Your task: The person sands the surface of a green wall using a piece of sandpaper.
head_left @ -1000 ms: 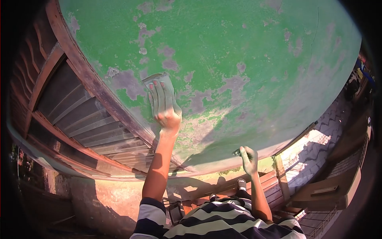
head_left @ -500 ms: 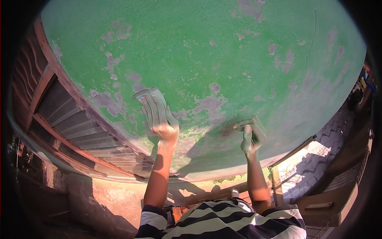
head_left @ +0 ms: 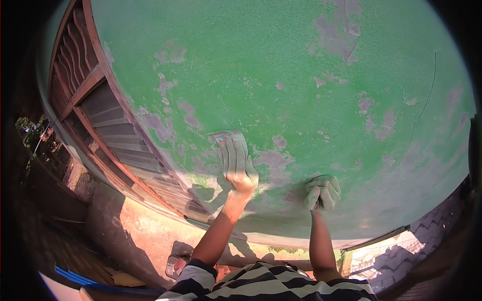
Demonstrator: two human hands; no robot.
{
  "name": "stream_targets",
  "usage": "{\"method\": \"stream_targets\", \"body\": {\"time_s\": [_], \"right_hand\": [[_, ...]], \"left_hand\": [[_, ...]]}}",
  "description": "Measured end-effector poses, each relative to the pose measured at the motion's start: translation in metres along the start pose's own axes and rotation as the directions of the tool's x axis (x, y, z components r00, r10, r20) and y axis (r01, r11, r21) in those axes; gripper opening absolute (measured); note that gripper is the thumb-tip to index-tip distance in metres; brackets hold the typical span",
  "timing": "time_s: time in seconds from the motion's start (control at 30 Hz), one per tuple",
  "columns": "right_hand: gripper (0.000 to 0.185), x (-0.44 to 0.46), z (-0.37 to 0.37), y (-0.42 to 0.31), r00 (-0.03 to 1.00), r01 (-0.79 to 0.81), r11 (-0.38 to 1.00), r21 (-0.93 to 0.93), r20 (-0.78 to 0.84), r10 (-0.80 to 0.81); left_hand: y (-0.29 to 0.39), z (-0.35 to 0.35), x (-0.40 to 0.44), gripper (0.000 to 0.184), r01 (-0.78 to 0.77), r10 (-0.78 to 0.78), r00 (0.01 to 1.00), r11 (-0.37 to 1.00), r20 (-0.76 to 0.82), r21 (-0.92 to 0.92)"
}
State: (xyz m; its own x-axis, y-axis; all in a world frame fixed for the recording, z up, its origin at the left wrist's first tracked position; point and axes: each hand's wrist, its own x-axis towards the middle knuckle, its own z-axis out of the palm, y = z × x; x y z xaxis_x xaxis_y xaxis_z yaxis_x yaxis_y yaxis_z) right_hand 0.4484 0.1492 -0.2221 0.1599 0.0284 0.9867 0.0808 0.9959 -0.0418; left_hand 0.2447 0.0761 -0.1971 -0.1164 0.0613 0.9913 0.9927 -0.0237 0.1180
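My left hand (head_left: 238, 163) lies with its fingers stretched upward over a piece of sandpaper (head_left: 220, 134), pressing it against a green painted wall (head_left: 236, 70). The sheet's upper edge sticks out beyond my fingertips, and my palm hides the rest. Lower and to the right, my right hand (head_left: 324, 192) is closed into a fist close to the wall. What it holds, if anything, is hidden by the curled fingers. Both hands look coated with pale dust. Grey patches of bare surface (head_left: 273, 165) show around them where the paint is gone.
On the left stands a brown wooden window frame (head_left: 93, 80) with louvre slats (head_left: 118, 125). A long crack (head_left: 424, 110) runs down the wall at right. Below are a sunlit floor strip (head_left: 145, 220) and patterned paving (head_left: 416, 256). Blue bars (head_left: 95, 282) lie at lower left.
My view has shifted, so wall and window appear farther right and lower. The left hand stays pressed on the sandpaper. My right hand has turned and curled tighter into a fist.
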Motion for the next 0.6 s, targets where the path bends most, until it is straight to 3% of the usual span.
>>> {"method": "stream_targets", "body": {"time_s": [0.2,0.27,0.4,0.47,0.57,0.6], "right_hand": [[0.034,0.0,-0.004,0.001,0.999,0.011,0.998,0.069,0.051,-0.014],[0.034,0.002,-0.006,0.003,0.998,0.014,0.995,0.098,0.064,-0.02],[0.034,0.0,-0.009,0.004,0.998,0.006,0.99,0.143,0.063,-0.015],[0.034,-0.002,-0.007,0.006,0.999,0.009,0.988,0.152,0.042,-0.016],[0.034,-0.004,-0.011,0.008,0.997,0.026,0.98,0.196,0.06,-0.039],[0.034,-0.004,-0.011,0.007,0.998,0.015,0.979,0.202,0.057,-0.028]], "left_hand": [[0.001,-0.006,0.113,0.049,-0.013,0.01,0.994,1.0,-0.108,-0.025],[0.002,-0.007,0.137,0.048,0.004,-0.019,0.976,0.998,-0.219,-0.069],[0.027,0.006,0.03,0.051,0.096,-0.097,0.992,0.995,-0.082,-0.016],[0.028,0.021,-0.027,0.054,0.009,-0.007,0.998,1.0,-0.062,0.022],[0.019,0.007,0.026,0.05,-0.01,0.01,0.999,1.0,-0.031,0.02],[0.018,0.001,0.059,0.048,-0.006,0.005,0.996,1.0,-0.086,-0.004]]}}
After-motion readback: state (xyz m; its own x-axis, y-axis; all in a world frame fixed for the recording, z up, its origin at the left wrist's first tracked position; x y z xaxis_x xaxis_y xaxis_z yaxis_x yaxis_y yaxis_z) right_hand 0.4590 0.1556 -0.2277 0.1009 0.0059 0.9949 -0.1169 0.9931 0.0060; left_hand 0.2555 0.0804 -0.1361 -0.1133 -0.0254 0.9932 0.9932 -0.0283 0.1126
